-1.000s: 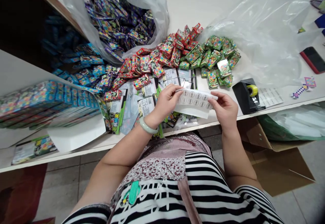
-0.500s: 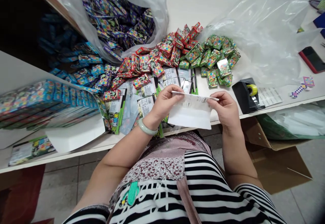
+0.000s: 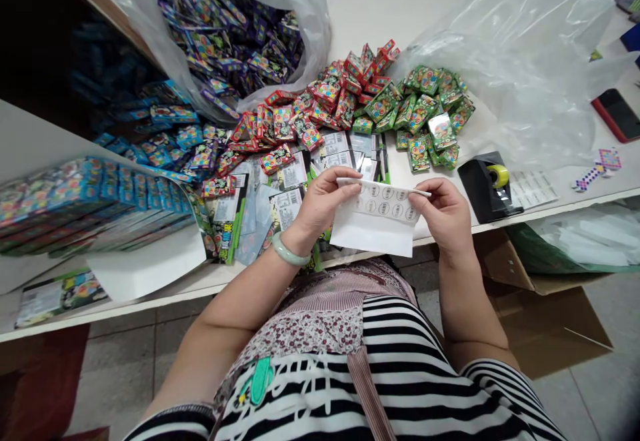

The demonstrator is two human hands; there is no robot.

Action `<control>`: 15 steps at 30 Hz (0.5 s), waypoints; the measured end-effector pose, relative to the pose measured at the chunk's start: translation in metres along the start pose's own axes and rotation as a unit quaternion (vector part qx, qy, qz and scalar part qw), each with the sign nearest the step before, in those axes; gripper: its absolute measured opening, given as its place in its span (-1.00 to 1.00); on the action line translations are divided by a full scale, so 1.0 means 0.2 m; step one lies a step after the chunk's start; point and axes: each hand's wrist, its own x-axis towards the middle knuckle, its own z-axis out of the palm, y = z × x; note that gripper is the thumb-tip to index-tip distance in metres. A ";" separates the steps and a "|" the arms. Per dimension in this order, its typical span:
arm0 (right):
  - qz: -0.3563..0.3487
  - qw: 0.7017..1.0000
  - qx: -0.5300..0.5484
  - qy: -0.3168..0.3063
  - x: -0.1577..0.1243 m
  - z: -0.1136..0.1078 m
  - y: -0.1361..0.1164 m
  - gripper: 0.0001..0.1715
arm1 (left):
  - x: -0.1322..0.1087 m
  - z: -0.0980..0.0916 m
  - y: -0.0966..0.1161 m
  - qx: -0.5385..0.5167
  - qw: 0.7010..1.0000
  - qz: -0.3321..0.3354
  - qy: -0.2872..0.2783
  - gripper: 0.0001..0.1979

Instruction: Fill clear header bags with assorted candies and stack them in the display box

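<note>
Between my two hands is a folded sheet of round stickers [image 3: 383, 209], white with rows of small printed circles, its lower part blank. My left hand [image 3: 327, 204], with a pale green bangle on the wrist, pinches its left end. At the right end, the thumb and fingers of my right hand [image 3: 441, 213] pinch the folded edge. Flat printed packages [image 3: 287, 206] with barcodes lie on the table beside my left hand. Beyond the hands are piles of small red boxes [image 3: 310, 117] and green boxes [image 3: 425, 111].
A clear plastic bag [image 3: 315, 34] holds many purple boxes [image 3: 230, 34]. Blue boxes [image 3: 170, 114] spill out at left, near stacked boxes [image 3: 95, 194]. To the right are a tape dispenser [image 3: 483, 191], another plastic bag [image 3: 515, 81] and a phone [image 3: 617, 114]. Cardboard boxes [image 3: 545, 334] stand below the table edge.
The sheet's upper part has tilted, so its rows of printed circles now show clearly. Both hands keep hold of its ends in nearly the same place.
</note>
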 end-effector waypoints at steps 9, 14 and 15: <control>0.016 1.000 -0.010 -0.014 0.00 -0.02 0.00 -0.69 | 0.00 0.01 -0.01 -0.017 0.999 -0.036 0.030 -0.73; -0.031 0.997 -0.059 -0.050 0.02 -0.05 -0.02 -0.75 | -0.01 0.01 0.00 -0.015 1.000 -0.016 0.020 -0.76; -0.049 0.992 -0.091 -0.073 0.03 -0.06 -0.04 -0.71 | -0.01 0.01 0.01 -0.009 1.000 -0.006 0.017 -0.79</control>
